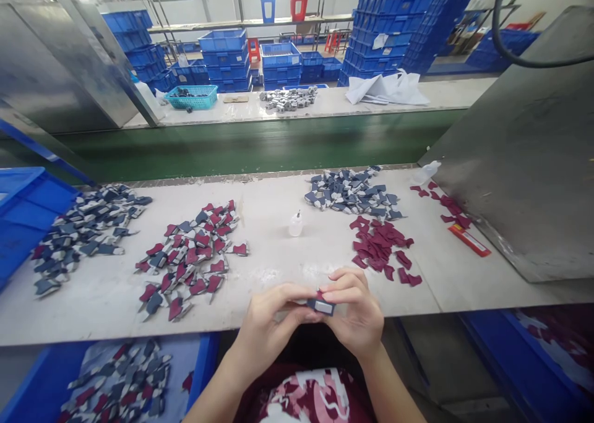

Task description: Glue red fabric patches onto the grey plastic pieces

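Both hands meet near the table's front edge around a small navy, white and maroon piece (323,306). My left hand (273,318) pinches its left side between thumb and fingertips. My right hand (355,311) grips it from the right, fingers curled over its top; a bit of maroon shows under the fingertips. Just beyond the hands lies a pile of loose maroon pieces (378,243). Behind it is a heap of navy-and-white pieces (348,191). To the left spreads a pile of joined maroon, navy and white pieces (195,250). A small clear bottle with a thin tip (296,225) stands mid-table.
At far left, more navy-and-white pieces (88,231) lie by a blue crate (32,206). Below the table's left front sits a blue bin (208,355) of pieces. A red packet (468,240) lies near a metal panel (524,163). Across a green belt (278,141) is another bench.
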Tool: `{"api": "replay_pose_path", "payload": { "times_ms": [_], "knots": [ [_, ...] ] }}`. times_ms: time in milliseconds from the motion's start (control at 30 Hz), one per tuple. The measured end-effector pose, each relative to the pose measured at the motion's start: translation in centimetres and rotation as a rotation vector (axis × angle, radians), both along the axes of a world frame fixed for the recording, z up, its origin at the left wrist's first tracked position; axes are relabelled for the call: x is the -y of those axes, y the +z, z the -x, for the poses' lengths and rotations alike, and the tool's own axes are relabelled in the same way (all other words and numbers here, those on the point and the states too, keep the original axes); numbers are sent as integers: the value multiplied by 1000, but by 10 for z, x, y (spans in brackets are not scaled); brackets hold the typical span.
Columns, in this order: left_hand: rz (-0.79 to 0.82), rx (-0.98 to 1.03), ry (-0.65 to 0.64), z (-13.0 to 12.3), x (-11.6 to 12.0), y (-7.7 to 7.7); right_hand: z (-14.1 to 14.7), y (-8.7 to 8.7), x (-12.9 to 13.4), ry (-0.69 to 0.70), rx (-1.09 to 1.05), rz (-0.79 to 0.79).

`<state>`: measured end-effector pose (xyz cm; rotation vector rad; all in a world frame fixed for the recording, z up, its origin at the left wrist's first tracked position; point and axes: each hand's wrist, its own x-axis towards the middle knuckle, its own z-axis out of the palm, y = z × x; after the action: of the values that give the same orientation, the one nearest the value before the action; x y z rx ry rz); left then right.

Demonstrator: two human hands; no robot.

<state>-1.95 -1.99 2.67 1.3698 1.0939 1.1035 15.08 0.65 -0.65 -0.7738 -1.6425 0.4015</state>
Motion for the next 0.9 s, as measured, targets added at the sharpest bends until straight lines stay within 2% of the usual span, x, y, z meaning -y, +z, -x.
{"api": "replay_pose_path", "payload": {
  "times_ms": [100,233,333,467,600,667,733,833,900],
  "knots": [
    [-17,3,-10,1,-4,-3,3,-2,-1,2,2,-14],
    [99,71,107,1,-9,-16,11,-10,-8,15,26,0],
    [102,14,215,10,-14,-31,19,-21,-17,70,90,85],
    [-107,-347,349,42,-17,-54,26,-32,-29,108,231,208],
    [-442,-741,413,78,-16,-66,31,-31,-43,-136,254,195],
    [-532,-865,438,87,-16,-64,35,-30,-53,-219,290,211],
    [-546,-923,430,92,-18,-57,41,-32,-64,-218,351,234],
    [-539,-913,399,93,-30,-37,50,-40,-81,-147,425,295],
    [-532,-890,421,94,-47,-21,53,-44,-87,-113,429,339]
  ]
}}
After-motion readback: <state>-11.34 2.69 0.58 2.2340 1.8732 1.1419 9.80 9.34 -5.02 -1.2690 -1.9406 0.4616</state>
